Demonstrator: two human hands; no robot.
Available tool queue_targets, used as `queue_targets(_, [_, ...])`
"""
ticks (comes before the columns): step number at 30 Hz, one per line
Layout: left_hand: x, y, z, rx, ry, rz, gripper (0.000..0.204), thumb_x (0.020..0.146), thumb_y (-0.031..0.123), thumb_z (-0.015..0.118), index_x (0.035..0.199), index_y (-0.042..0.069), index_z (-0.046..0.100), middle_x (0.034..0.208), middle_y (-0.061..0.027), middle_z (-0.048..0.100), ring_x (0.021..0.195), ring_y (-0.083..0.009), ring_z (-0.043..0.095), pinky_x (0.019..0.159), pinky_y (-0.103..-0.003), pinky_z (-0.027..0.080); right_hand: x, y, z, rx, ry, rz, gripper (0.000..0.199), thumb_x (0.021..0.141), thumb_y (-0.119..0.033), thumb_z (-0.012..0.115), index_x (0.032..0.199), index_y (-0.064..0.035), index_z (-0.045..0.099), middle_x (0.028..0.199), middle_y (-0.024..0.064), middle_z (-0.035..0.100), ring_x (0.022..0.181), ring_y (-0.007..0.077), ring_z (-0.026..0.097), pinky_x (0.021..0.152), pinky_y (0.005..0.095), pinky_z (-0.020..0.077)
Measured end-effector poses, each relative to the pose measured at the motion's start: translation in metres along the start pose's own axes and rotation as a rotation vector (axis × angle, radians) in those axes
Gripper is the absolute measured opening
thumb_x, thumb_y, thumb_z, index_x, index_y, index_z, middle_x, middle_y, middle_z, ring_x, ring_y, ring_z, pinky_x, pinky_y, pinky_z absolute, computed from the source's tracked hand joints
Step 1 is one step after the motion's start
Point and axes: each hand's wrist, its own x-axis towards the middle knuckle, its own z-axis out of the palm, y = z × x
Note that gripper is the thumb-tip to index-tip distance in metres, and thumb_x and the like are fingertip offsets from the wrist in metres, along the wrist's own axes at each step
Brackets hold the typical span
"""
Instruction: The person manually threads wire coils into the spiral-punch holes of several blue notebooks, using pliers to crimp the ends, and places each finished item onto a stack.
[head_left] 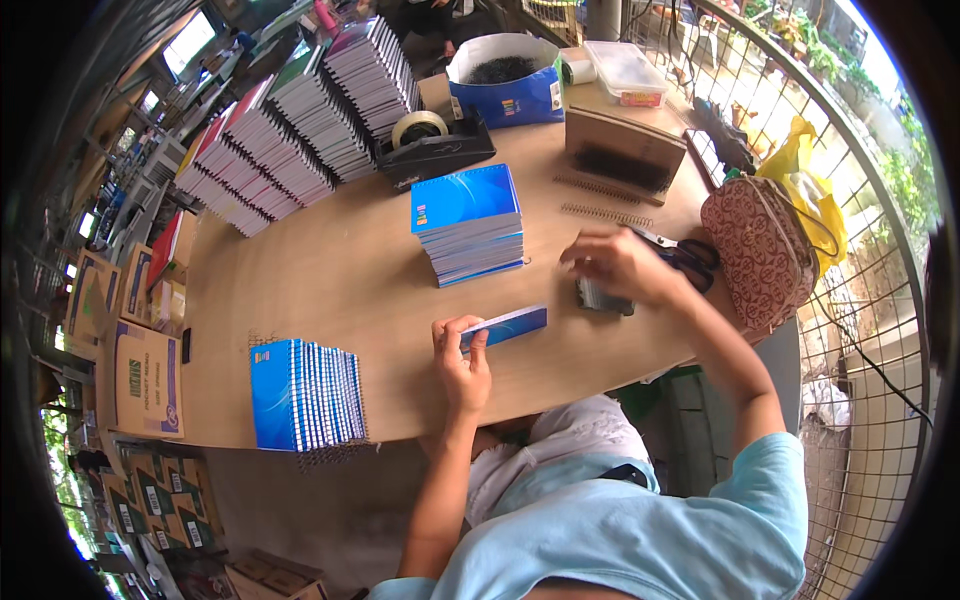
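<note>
My left hand (463, 365) grips a small blue notebook (515, 327) by its left end, held just above the table near the front edge. To the right, my right hand (620, 262) hovers with bent fingers. Motion smears its fingertips, and anything between them cannot be made out. Below it lies a small dark grey object (605, 298), partly covered. Beyond my left hand stands a stack of blue notebooks (465, 205). At the left, more notebooks (305, 395) stand in a row with wire coils along their edge. Loose spiral wires (606, 215) lie beyond my right hand.
Scissors (690, 258) and a patterned pouch (755, 250) sit at the right. Farther back are a cardboard box (625, 150), a tape dispenser (435, 150), a blue-and-white container (510, 105), a clear plastic box (625, 70) and tall notebook stacks (300, 115). Cartons (148, 375) stand left of the table.
</note>
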Motion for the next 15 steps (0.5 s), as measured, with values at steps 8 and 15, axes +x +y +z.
queue_targets(8, [0.000,0.000,-0.003,0.002,-0.014,0.032,0.013,0.095,0.013,0.069,0.103,0.005,0.062,0.096,-0.0091,0.059,0.092,-0.0268,0.057,0.080,-0.039,0.047,-0.016,-0.009,0.032,0.184,0.029,0.029,0.020,0.082,0.001,0.074,0.101,-0.0036,0.071,0.092,0.0107,0.069,0.085,0.0284,0.069,0.074,0.0383,0.0555])
queue_targets(15, [-0.002,-0.003,-0.011,-0.004,-0.028,0.010,0.015,0.096,0.016,0.069,0.104,0.005,0.063,0.097,-0.0089,0.058,0.092,-0.0264,0.056,0.079,-0.038,0.047,-0.014,-0.012,0.035,0.151,0.094,-0.045,0.023,0.080,0.002,0.075,0.101,-0.0039,0.070,0.097,0.0105,0.069,0.090,0.0307,0.068,0.078,0.0394,0.0551])
